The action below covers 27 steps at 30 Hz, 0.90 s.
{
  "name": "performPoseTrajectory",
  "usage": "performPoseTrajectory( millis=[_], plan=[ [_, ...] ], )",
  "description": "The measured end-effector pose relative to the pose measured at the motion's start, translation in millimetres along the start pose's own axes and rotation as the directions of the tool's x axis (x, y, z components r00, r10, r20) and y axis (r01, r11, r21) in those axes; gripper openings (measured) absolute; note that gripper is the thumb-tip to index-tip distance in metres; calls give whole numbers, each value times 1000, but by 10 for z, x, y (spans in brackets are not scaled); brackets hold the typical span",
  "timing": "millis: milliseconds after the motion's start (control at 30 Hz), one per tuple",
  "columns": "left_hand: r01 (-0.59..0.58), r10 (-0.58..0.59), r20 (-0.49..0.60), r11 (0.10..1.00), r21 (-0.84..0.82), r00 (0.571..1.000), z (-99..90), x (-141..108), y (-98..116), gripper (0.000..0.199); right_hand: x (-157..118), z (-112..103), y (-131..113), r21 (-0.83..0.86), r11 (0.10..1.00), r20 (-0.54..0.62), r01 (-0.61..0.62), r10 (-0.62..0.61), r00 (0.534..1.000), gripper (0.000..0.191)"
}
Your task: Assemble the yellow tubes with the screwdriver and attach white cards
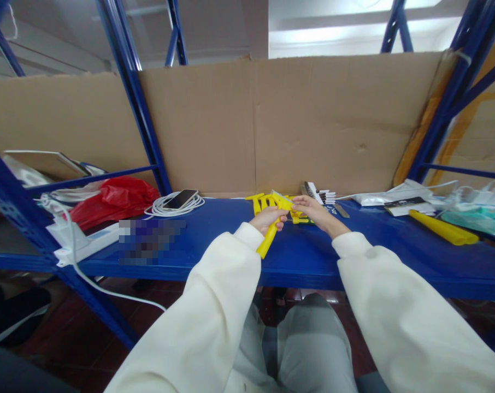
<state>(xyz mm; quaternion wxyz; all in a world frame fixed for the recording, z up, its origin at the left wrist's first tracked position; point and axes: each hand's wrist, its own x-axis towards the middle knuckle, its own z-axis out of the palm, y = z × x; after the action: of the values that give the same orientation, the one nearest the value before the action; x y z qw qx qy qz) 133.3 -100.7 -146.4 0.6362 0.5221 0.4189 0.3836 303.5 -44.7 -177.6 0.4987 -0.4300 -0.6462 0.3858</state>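
Observation:
A yellow scraper [267,244] with a long handle and a wide, pale-edged head is held over the blue shelf. My left hand [269,218] is closed around its handle, just below the head, and the handle's end points down toward me. At the right end of the head, the fingertips of my right hand [315,212] are pinched together. Whether a small part sits between those fingertips is too small to make out. Just behind my hands lie several more yellow scrapers [257,205], partly hidden by the held one.
The blue shelf [223,245] backs onto a cardboard panel [313,125]. Leftward are a phone [182,199] on coiled white cable, a red bag [116,199] and a white power strip [95,243]. Rightward lie small boxes [313,191] and a yellow rolled sheet [444,227].

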Motion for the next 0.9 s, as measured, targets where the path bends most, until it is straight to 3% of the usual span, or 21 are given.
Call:
performPoseTrajectory(
  millis=[267,900],
  plan=[
    [5,-2,51,999,-44,999,-14,1,-8,16,-31,-37,-31,138,989,37,-50,46,998,28],
    [20,-17,73,999,-40,997,-19,13,-6,16,-51,-33,-60,134,990,58,-42,35,998,28]
  ],
)
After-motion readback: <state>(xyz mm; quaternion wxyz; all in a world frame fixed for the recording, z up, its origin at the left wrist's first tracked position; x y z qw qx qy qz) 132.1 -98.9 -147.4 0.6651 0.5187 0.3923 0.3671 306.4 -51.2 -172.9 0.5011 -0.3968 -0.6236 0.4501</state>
